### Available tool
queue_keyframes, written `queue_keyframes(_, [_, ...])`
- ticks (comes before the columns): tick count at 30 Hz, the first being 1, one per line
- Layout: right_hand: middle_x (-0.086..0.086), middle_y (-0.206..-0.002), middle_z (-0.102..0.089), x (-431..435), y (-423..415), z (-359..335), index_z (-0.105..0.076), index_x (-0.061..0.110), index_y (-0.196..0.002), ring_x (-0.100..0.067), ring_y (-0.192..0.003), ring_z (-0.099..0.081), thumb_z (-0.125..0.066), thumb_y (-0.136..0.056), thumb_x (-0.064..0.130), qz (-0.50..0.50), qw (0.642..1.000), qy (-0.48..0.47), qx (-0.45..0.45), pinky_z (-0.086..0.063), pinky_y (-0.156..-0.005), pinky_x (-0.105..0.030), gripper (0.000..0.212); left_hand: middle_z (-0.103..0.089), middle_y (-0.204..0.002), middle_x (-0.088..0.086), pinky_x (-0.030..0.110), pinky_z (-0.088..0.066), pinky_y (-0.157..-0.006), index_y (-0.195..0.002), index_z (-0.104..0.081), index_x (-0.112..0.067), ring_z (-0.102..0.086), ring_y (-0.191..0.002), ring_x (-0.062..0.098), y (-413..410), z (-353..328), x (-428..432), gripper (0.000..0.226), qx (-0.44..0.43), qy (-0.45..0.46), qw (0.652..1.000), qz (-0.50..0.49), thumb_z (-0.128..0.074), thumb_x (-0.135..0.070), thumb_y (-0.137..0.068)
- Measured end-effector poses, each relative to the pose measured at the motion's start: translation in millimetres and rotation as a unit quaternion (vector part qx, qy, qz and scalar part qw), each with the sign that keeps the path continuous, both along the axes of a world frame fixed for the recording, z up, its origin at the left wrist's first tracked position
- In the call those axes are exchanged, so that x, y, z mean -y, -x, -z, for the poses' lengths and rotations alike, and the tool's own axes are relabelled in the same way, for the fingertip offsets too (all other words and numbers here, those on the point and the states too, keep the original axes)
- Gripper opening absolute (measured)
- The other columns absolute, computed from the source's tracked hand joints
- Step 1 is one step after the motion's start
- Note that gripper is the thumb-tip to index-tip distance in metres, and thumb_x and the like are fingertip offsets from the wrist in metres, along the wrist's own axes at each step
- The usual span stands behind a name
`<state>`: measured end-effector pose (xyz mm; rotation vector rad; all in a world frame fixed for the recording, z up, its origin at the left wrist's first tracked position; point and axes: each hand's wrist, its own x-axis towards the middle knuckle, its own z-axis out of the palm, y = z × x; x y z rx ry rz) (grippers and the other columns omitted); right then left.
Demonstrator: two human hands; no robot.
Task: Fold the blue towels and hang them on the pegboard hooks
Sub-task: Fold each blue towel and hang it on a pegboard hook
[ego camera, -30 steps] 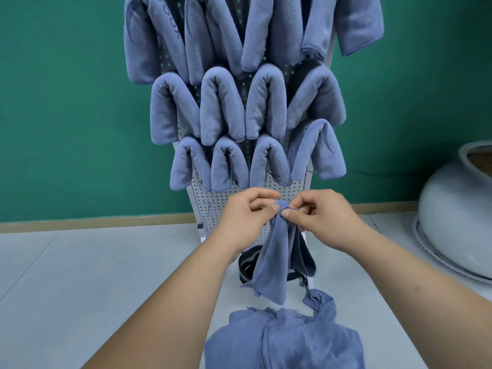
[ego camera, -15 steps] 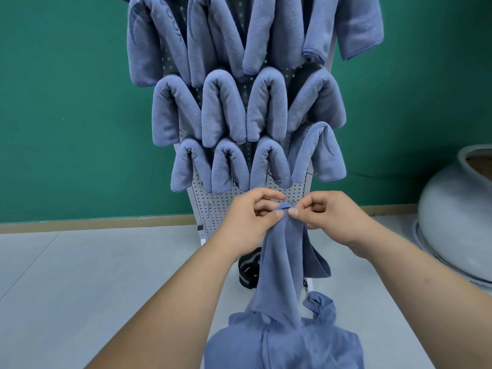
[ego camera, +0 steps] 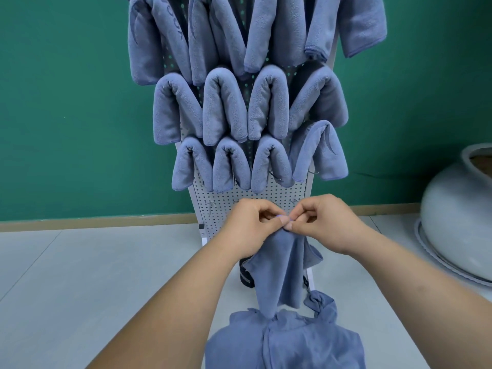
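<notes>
- Hung towels (ego camera: pixel 221 107): folded and draped over hooks on the pegboard (ego camera: pixel 266 193). Counted left to right, the middle row has four and the row below it has four. The top row is cut by the frame edge, and at least four show there. This share of the task is judged done.
- Hooks (ego camera: pixel 209 205): three bare ones show in the lowest row, on the white panel under the hung towels. Any hook behind the hands is hidden. These are judged left to fill.
- Left hand (ego camera: pixel 250 227): one; thumb and forefinger pinch the top edge of the towel.
- Towel (ego camera: pixel 279 267): one in hand. It hangs long and bunched in front of the pegboard's foot, just below the bare hooks, and its lower end reaches the heap. It is judged not yet folded and not yet hung.
- Right hand (ego camera: pixel 327 222): one; it pinches the same edge, fingertips touching the left hand's.
- Heap (ego camera: pixel 285 342): one mass of blue cloth beneath the towel. The number of towels in it cannot be told; it is judged to be the remaining stock.
- Pot (ego camera: pixel 458 222): one, grey, on the floor, well apart.
</notes>
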<state>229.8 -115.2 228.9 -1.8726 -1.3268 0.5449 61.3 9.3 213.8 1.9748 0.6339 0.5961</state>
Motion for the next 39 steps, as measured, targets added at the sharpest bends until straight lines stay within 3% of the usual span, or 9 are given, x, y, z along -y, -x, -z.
queue_keyframes(5, [0.015, -0.072, -0.071, 1, -3, 0, -0.074, 0.034, -0.087, -0.001, -0.065, -0.059, -0.086, -0.086, 0.031, -0.029, 0.998, 0.000, 0.060, -0.053, -0.073, -0.026, 0.013, -0.077, -0.081, -0.010, 0.017, -0.052, -0.074, -0.091, -0.082, -0.023, -0.069, -0.075, 0.002, 5, -7, -6, 0.004, -0.008, -0.086, 0.996, -0.018, -0.081, -0.019, -0.091])
queue_keyframes(13, [0.010, -0.085, -0.071, 17, -41, 12, -0.067, 0.031, -0.086, -0.018, -0.083, -0.063, -0.078, -0.092, 0.043, 0.015, 0.978, 0.110, 0.175, -0.053, -0.076, -0.038, 0.018, -0.075, -0.081, -0.016, 0.008, -0.047, -0.071, -0.088, -0.079, -0.031, -0.066, -0.076, -0.003, 37, -11, -40, 0.010, 0.026, -0.114, 0.980, -0.159, -0.079, -0.022, -0.093])
queue_keyframes(16, [0.012, -0.077, -0.065, 24, -55, 9, -0.065, 0.033, -0.085, -0.018, -0.080, -0.058, -0.072, -0.093, 0.053, 0.071, 0.938, 0.160, 0.298, -0.043, -0.066, -0.036, 0.023, -0.075, -0.080, -0.016, 0.013, -0.050, -0.071, -0.089, -0.079, -0.029, -0.066, -0.076, -0.003, 49, -7, -56, 0.006, 0.009, -0.123, 0.969, -0.214, -0.079, -0.025, -0.093])
queue_keyframes(19, [0.013, -0.077, -0.063, 25, -59, 5, -0.066, 0.038, -0.086, -0.021, -0.089, -0.055, -0.068, -0.090, 0.064, 0.121, 0.895, 0.156, 0.399, -0.039, -0.071, -0.036, 0.026, -0.073, -0.080, -0.017, 0.026, -0.055, -0.076, -0.091, -0.079, -0.027, -0.067, -0.077, -0.001, 56, 0, -64, 0.002, -0.043, -0.160, 0.959, -0.229, -0.079, -0.029, -0.093])
queue_keyframes(21, [0.012, -0.076, -0.065, 25, -57, 4, -0.068, 0.039, -0.081, -0.019, -0.088, -0.058, -0.072, -0.086, 0.065, 0.081, 0.924, 0.134, 0.348, -0.047, -0.072, -0.036, 0.026, -0.071, -0.079, -0.018, 0.029, -0.054, -0.076, -0.091, -0.077, -0.029, -0.068, -0.078, 0.003, 58, 4, -66, 0.003, -0.090, -0.189, 0.950, -0.232, -0.078, -0.031, -0.094])
queue_keyframes(24, [0.016, -0.089, -0.069, 31, -54, 7, -0.074, 0.040, -0.075, -0.007, -0.091, -0.061, -0.077, -0.080, 0.069, -0.018, 0.973, 0.122, 0.193, -0.051, -0.080, -0.032, 0.029, -0.070, -0.079, -0.018, 0.032, -0.054, -0.075, -0.090, -0.074, -0.032, -0.068, -0.078, 0.011, 64, 8, -73, 0.005, -0.120, -0.207, 0.939, -0.249, -0.076, -0.032, -0.094])
queue_keyframes(28, [0.011, -0.104, -0.052, 32, -62, 13, -0.071, 0.045, -0.084, -0.018, -0.108, -0.046, -0.062, -0.088, 0.073, 0.056, 0.944, 0.175, 0.275, -0.048, -0.093, -0.043, 0.029, -0.069, -0.077, -0.021, 0.032, -0.055, -0.073, -0.089, -0.074, -0.033, -0.069, -0.079, 0.010, 69, 8, -78, 0.005, -0.121, -0.207, 0.935, -0.261, -0.076, -0.035, -0.094])
queue_keyframes(32, [0.004, -0.105, -0.055, 28, -64, 13, -0.072, 0.045, -0.106, -0.025, -0.106, -0.051, -0.055, -0.100, 0.060, 0.152, 0.895, 0.195, 0.372, -0.048, -0.081, -0.038, 0.023, -0.069, -0.077, -0.022, 0.033, -0.056, -0.075, -0.087, -0.072, -0.036, -0.068, -0.079, 0.008, 62, 7, -73, 0.008, -0.114, -0.220, 0.942, -0.226, -0.077, -0.035, -0.094])
queue_keyframes(39, [0.007, -0.081, -0.072, 30, -61, 1, -0.081, 0.036, -0.091, -0.026, -0.079, -0.063, -0.078, -0.092, 0.043, 0.250, 0.912, -0.018, 0.325, -0.054, -0.064, -0.037, 0.008, -0.073, -0.088, -0.013, 0.040, -0.057, -0.078, -0.099, -0.071, -0.032, -0.068, -0.086, 0.020, 58, 6, -72, 0.002, -0.157, -0.266, 0.927, -0.211, -0.072, -0.032, -0.097])
